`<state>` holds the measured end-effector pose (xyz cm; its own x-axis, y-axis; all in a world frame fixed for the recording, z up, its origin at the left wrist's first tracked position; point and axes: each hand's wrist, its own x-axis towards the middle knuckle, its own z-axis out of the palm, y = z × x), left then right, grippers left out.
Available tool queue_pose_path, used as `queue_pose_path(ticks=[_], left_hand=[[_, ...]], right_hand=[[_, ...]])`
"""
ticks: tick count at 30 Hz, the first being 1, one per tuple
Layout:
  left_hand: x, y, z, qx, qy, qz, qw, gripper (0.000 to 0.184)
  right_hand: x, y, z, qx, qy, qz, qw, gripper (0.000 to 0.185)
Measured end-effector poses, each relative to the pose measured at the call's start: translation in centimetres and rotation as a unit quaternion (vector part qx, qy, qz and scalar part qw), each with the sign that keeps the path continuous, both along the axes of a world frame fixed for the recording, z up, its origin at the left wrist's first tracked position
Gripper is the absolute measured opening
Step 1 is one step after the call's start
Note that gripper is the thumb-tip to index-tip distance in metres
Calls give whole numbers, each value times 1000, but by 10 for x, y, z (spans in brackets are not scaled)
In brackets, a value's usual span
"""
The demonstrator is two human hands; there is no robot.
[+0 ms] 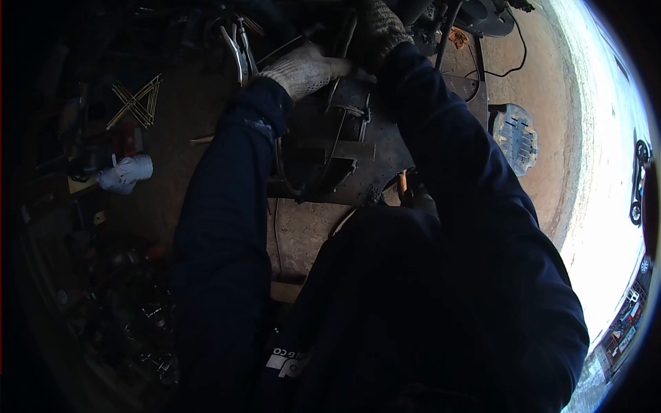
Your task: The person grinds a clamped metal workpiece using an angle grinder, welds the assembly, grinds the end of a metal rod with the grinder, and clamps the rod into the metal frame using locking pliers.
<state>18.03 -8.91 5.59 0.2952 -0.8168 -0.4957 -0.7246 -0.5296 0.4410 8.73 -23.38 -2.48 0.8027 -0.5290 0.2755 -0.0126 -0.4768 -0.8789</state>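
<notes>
My left hand [299, 71], in a pale knitted glove, is over the dark metal workpiece at the top centre. Its fingers point right and look closed together, but what they hold is lost in shadow. My right hand [383, 31], gloved too, reaches up to the top edge of the view, with its fingers hidden in the dark. Just left of my left hand stands a pair of locking pliers [241, 54]. Below both hands lies a dark steel plate [382, 160] with curved bars and brackets on it.
A bundle of crossed thin rods [135, 102] and a white cloth-like item [127, 172] are at left. To the right, a slotted plastic seat [515, 140] stands on the brown floor. A black cable [525, 51] curves at upper right. Small metal parts [162, 365] lie at lower left.
</notes>
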Motion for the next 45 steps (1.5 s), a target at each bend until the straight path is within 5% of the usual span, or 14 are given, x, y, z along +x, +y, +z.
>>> queue_pose_path(ticks=[4, 6, 16, 19, 21, 22, 24, 26, 28, 31, 34, 37, 41, 45], left_hand=[[2, -3, -7, 12, 75, 99, 992, 51], [5, 3, -13, 0, -60, -90, 994, 28], [14, 2, -22, -1, 8, -37, 999, 30], [11, 2, -12, -5, -58, -123, 991, 66], [-7, 0, 4, -16, -92, 90, 992, 63], [-14, 3, 18, -16, -91, 88, 992, 63], [-32, 20, 46, -141, -201, 135, 960, 50], [-27, 51, 52, -249, -110, 89, 958, 43], [-49, 90, 57, -287, -301, -103, 904, 33], [-117, 110, 49, -291, -266, -12, 919, 36], [-148, 120, 20, -230, -370, 46, 899, 35], [-157, 115, 3, -187, -360, 108, 908, 51], [-166, 96, -5, -142, -498, 212, 829, 85], [-163, 83, -12, -35, -481, 336, 809, 106]], right_hand=[[-1, 0, 5, 33, -8, 2, 999, 58], [-1, 0, 5, 50, -10, 5, 999, 59], [-2, 1, 14, 121, -23, 4, 992, 62], [-5, 2, 19, 157, -34, 4, 987, 64], [-11, 3, 27, 198, -49, 0, 979, 64], [-18, 4, 33, 224, -59, -3, 973, 65], [-41, 7, 54, 294, -88, -17, 952, 66], [-75, 13, 72, 369, -123, -41, 921, 66], [-119, 21, 66, 375, -167, -49, 911, 58], [-194, 26, 23, 384, -134, -132, 904, 52], [-251, 35, -12, 408, -81, -178, 892, 53], [-284, 36, -48, 462, -1, -180, 868, 52], [-304, 21, -95, 510, 47, -105, 852, 51], [-318, -8, -118, 452, 100, -63, 884, 47]])
